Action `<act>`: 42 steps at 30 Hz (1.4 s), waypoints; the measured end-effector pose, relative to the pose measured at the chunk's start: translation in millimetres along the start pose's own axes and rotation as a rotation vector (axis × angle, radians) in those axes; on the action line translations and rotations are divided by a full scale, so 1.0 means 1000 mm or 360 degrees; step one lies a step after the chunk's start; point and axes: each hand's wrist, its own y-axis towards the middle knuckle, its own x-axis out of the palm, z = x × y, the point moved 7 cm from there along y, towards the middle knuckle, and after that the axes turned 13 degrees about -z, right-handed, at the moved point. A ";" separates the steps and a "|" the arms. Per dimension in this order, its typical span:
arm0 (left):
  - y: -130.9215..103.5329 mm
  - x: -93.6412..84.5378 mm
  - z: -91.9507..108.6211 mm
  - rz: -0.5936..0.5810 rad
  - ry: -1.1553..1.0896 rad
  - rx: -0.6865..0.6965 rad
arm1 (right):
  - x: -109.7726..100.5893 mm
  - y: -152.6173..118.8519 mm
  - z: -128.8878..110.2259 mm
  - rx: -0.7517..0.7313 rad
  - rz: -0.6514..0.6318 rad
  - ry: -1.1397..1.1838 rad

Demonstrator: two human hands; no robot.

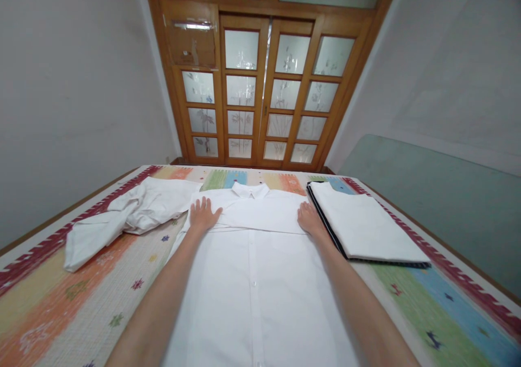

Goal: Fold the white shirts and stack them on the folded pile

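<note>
A white button-up shirt [252, 280] lies front up before me, its collar [250, 190] at the far end. A sleeve [260, 215] is folded flat across the chest. My left hand [202, 215] rests with spread fingers on the shirt's left shoulder area. On the opposite side, my right hand [310, 219] has its fingers bent and close together on the fabric at the end of the folded sleeve. The tips of those fingers are hard to make out.
A crumpled white garment [142, 207] lies to the left. On the right sits a stack of folded clothes, a white one [374, 226] over dark ones [336, 239]. Beneath everything is a patterned, striped bedcover [134, 302]. Wooden glass-paned doors [264, 84] stand beyond, between pale walls.
</note>
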 end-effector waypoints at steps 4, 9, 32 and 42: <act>-0.002 0.001 0.001 -0.0031 0.0042 0.0015 | -0.003 -0.004 0.000 0.0049 0.0026 -0.0006; -0.008 0.001 0.006 0.0006 0.0142 0.0016 | -0.004 0.001 -0.002 0.0251 0.0001 0.0020; 0.002 0.006 0.011 -0.0140 0.0246 0.0127 | 0.003 0.048 -0.147 -0.0371 -0.0205 0.0028; 0.043 0.008 0.084 -0.0199 0.0095 0.0424 | 0.005 0.049 -0.145 -0.0351 -0.0183 0.0030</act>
